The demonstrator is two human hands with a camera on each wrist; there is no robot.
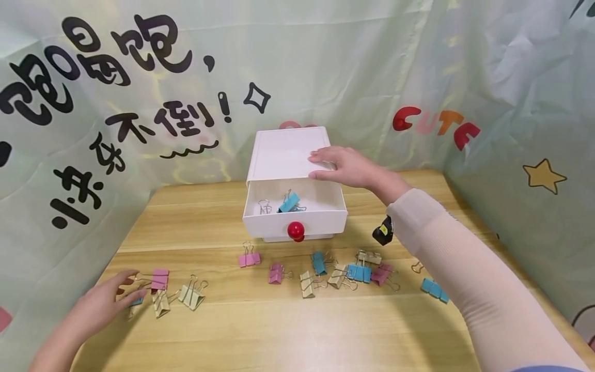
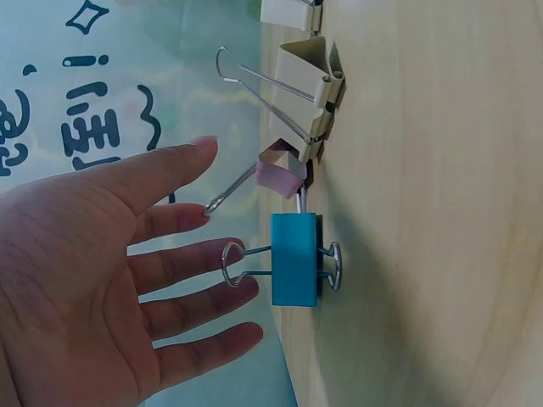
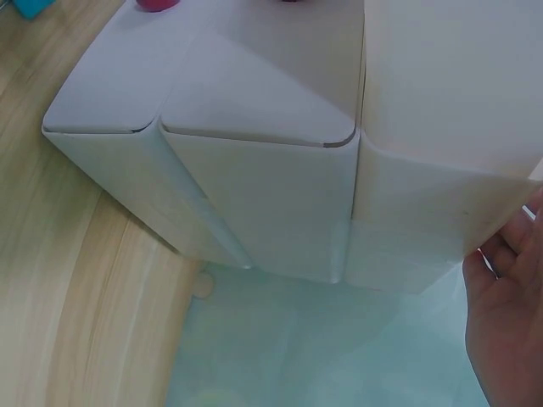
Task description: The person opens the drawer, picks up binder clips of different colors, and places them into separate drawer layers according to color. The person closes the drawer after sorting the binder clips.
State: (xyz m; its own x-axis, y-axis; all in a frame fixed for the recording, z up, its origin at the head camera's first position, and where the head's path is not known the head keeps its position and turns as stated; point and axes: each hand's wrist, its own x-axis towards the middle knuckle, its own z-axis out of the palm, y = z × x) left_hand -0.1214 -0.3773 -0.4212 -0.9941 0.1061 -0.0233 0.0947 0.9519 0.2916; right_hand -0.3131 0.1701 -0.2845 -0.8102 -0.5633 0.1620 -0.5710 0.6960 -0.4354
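My left hand (image 1: 99, 307), fingers spread, is beside a small group of binder clips at the table's left. In the left wrist view a blue binder clip (image 2: 294, 259) stands right at its fingertips, a pink binder clip (image 2: 281, 170) just beyond and a cream binder clip (image 2: 299, 97) farther along. The palm holds nothing. My right hand (image 1: 346, 165) rests on the top of a white drawer box (image 1: 285, 150), near its right edge. The box's upper drawer (image 1: 267, 226), with a red knob (image 1: 295, 230), is pulled out; inside lies a blue binder clip (image 1: 290, 202) beside wire handles.
Several pink, blue and cream binder clips lie in front of the box, including a pink one (image 1: 249, 259) and a cream one (image 1: 307, 284). Another blue clip (image 1: 434, 290) lies beside the right sleeve (image 1: 446, 248). A printed cloth (image 1: 325, 62) hangs behind the wooden table (image 1: 260, 330).
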